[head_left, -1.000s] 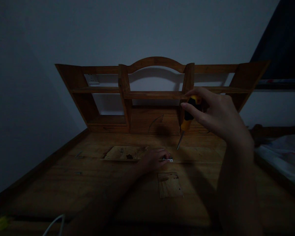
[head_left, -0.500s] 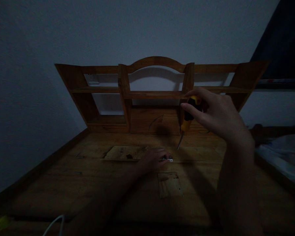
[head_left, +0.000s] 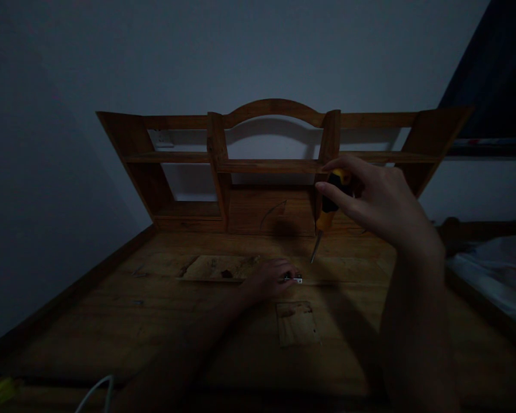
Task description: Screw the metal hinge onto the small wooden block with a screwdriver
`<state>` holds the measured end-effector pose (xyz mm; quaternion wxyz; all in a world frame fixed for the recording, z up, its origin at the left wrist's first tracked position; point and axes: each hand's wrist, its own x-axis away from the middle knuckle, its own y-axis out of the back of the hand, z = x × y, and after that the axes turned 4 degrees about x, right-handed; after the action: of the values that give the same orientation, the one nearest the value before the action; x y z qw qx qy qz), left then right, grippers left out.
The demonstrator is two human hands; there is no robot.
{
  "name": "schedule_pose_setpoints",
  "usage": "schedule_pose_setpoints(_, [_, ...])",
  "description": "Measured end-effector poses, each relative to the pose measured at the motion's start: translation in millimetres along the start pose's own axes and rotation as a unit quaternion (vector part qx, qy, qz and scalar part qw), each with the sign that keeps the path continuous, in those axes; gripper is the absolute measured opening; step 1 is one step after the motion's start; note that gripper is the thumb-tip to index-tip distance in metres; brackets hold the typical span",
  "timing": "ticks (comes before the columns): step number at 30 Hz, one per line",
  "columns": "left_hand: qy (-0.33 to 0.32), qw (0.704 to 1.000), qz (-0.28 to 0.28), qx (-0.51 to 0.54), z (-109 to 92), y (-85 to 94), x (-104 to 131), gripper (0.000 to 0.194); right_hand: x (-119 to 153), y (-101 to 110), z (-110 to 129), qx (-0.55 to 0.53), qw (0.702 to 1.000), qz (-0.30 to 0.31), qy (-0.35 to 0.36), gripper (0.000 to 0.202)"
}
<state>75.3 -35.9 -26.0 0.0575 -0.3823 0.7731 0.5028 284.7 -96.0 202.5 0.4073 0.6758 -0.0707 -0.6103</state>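
My right hand [head_left: 370,198] grips a yellow and black screwdriver [head_left: 327,215] by its handle, raised over the desk. Its metal shaft slants down, and the tip hangs in the air just above and to the right of a small shiny metal piece [head_left: 299,280]. Fingers closed, my left hand [head_left: 273,278] rests on the wooden desk [head_left: 189,321] and pinches that metal piece, whose left part the fingers hide. A pale square patch [head_left: 298,324] lies in the desk's surface nearer to me.
A wooden shelf unit [head_left: 273,166] stands at the back against the wall. Small thin metal bits [head_left: 138,302] lie on the left. A white cable [head_left: 95,390] and a yellow object [head_left: 5,389] are at the lower left; clear plastic [head_left: 494,275] is at the right.
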Motion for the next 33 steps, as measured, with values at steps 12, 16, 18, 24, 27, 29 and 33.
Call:
schedule_pose_setpoints(12, [0.016,1.0,0.003,0.01,-5.0,2.2,-0.1,0.009,-0.8,0.2,0.6,-0.004,1.0,0.013,0.005,0.036])
schedule_pose_setpoints(16, [0.008,1.0,0.004,0.012,-4.4,2.1,0.2,0.006,-1.2,-0.6,-0.1,-0.001,1.0,0.015,0.004,0.035])
schedule_pose_setpoints(18, [0.008,1.0,0.004,0.014,-4.4,2.2,0.1,0.006,-1.2,-0.9,-0.3,0.004,1.0,0.015,0.004,0.035])
schedule_pose_setpoints(24, [0.012,1.0,0.003,0.009,-4.6,1.8,0.1,0.007,-0.8,-0.4,0.5,-0.009,1.0,0.017,0.004,0.036])
schedule_pose_setpoints(27, [0.016,1.0,-0.004,0.011,-4.4,1.1,0.9,0.006,-0.6,0.1,0.6,-0.009,1.0,0.02,0.003,0.035])
schedule_pose_setpoints(29, [0.02,1.0,-0.006,0.009,-4.9,1.2,1.2,0.009,-0.4,0.2,0.5,-0.008,1.0,0.021,0.003,0.034])
schedule_pose_setpoints(33, [0.016,1.0,0.009,-0.007,-6.9,2.1,0.5,0.015,-0.2,-0.2,0.2,-0.005,1.0,0.018,0.009,0.036])
